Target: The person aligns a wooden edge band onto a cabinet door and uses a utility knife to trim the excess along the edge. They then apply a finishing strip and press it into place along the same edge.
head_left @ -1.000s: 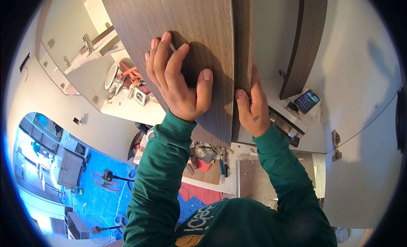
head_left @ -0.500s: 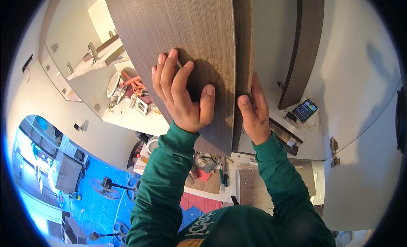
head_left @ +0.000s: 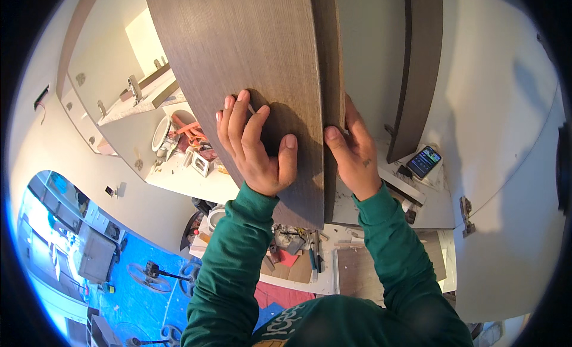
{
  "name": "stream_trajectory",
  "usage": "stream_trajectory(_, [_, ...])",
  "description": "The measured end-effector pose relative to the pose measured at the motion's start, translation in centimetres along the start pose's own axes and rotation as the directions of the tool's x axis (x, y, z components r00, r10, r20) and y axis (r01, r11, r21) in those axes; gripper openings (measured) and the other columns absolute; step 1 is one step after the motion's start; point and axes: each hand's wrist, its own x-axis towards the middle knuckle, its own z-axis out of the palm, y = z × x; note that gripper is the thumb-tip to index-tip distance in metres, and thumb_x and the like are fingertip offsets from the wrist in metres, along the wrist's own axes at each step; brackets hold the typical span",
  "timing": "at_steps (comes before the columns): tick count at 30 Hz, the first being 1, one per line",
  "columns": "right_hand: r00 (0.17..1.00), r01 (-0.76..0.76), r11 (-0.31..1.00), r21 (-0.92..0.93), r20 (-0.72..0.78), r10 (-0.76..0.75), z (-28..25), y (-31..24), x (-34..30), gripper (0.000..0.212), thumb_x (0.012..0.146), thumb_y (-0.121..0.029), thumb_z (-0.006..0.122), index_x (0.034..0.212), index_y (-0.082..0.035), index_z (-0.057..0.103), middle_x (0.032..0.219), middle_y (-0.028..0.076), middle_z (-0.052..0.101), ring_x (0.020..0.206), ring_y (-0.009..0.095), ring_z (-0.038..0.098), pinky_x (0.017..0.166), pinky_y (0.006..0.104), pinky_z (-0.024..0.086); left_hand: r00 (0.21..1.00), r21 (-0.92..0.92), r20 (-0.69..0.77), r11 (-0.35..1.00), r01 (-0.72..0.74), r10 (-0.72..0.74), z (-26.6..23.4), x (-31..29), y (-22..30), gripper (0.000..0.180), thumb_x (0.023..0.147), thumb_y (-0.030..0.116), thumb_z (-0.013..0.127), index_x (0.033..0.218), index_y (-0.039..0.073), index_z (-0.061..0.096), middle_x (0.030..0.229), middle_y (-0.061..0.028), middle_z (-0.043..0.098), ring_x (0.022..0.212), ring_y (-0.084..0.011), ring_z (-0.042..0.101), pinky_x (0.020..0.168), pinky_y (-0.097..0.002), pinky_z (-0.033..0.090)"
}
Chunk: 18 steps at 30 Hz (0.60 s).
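A tall brown wood-grain cabinet panel [head_left: 238, 43] stands in front of me, with a second brown panel [head_left: 331, 49] close behind its right edge. My left hand [head_left: 257, 149] lies against the face of the front panel, fingers spread and thumb apart. At the right edge, my right hand [head_left: 356, 153] grips the rear panel, its thumb on the near side by the gap. The rear panel partly hides the fingers of that hand. Both of my arms are in green sleeves.
A narrow brown panel [head_left: 417, 67] hangs open on the right, above a phone [head_left: 424, 162] on a shelf. Metal hinges [head_left: 466, 216] stick out from the white cabinet sides. Tools and scraps [head_left: 296, 245] lie below. Fans [head_left: 152, 275] stand on the blue floor at left.
The panels sit slightly farther left in the picture, and both hands appear a little lower on them. The right thumb has come up to the gap between the panels.
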Motion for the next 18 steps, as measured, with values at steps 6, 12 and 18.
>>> stream_trajectory(6, [0.99, -0.135, 0.991, 0.002, 0.031, 0.135, -4.9, -1.1, -0.4, 0.071, 0.101, -0.035, 0.069, 0.157, -0.003, 0.04, 0.145, 0.014, 0.053, 0.13, 0.022, 0.054, 0.106, 0.0368, 0.047, 0.999, 0.003, -0.044, 1.0, 0.005, -0.005, 0.3, 0.2, -0.2, 0.054, 0.082, 0.026, 0.069, 0.13, 0.002, 0.061, 0.15, -0.0244, 0.051, 0.144, -0.0446, 0.041, 0.122, -0.0574, 0.02])
stream_trajectory(12, [0.88, -0.474, 0.852, -0.223, -0.158, 0.448, -14.6, 0.0, -3.4, 0.049, 0.103, -0.048, 0.061, 0.108, -0.001, 0.068, 0.093, 0.008, 0.068, 0.087, 0.015, 0.062, 0.082, 0.028, 0.049, 0.995, -0.046, -0.1, 0.998, -0.03, 0.025, 1.3, -0.3, -0.5, 0.052, 0.085, 0.029, 0.067, 0.13, 0.004, 0.062, 0.151, -0.0216, 0.051, 0.144, -0.0423, 0.041, 0.121, -0.0567, 0.021])
stream_trajectory(18, [0.805, -0.52, 0.655, -0.548, -0.057, 0.591, -18.1, 1.5, -6.8, 0.036, 0.099, -0.034, 0.07, 0.083, -0.003, 0.063, 0.073, 0.004, 0.06, 0.07, 0.012, 0.056, 0.063, 0.0293, 0.046, 0.991, -0.064, -0.13, 0.998, -0.028, 0.02, 1.5, -0.4, -0.6, 0.053, 0.083, 0.028, 0.067, 0.129, 0.003, 0.063, 0.149, -0.021, 0.053, 0.144, -0.0411, 0.041, 0.121, -0.0558, 0.021])
